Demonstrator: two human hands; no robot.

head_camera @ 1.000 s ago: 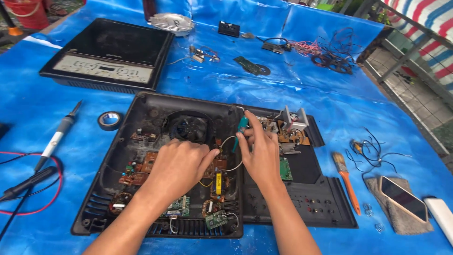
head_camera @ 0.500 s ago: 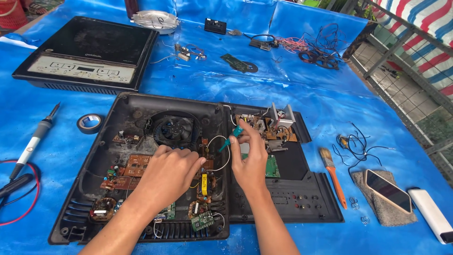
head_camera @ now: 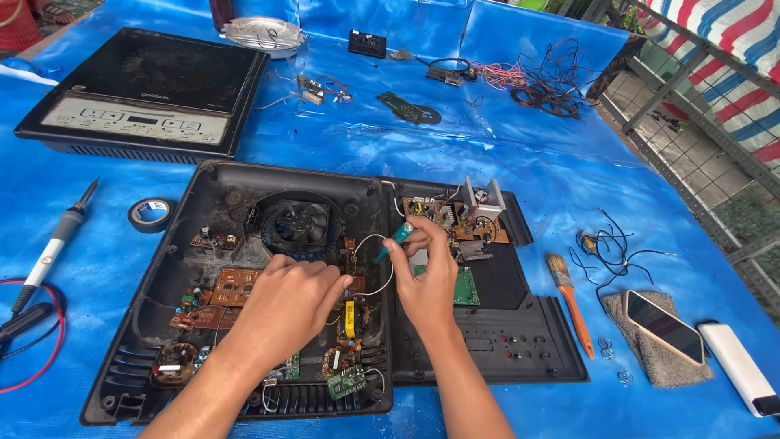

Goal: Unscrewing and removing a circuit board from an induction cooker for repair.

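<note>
At the far left a soldering iron [head_camera: 53,248] lies on the blue tarp [head_camera: 569,162], with a roll of tape [head_camera: 151,215] just beside the opened black cooker base [head_camera: 236,183].

Inside that base, the left hand [head_camera: 288,305] rests palm down on the brown circuit boards [head_camera: 236,286], fingers curled together and tips pressed near the middle of the housing. I cannot tell whether it pinches anything beneath.

Just to its right, the right hand [head_camera: 426,280] pinches a small teal-handled screwdriver [head_camera: 396,238] between thumb and fingers. The tool's long axis runs from the handle, up and right, down and left toward the boards (its tip sits beside a loop of white wire [head_camera: 375,264]). The right hand is thus the nearer one; the left is a short way to the tool's left.

Farther right lie an orange-handled brush [head_camera: 569,297] and a phone [head_camera: 664,327] on a grey cloth.

Since the earlier frames, the view sits lower and the hands appear nearer each other, the right hand's grip on the tool unchanged.
</note>
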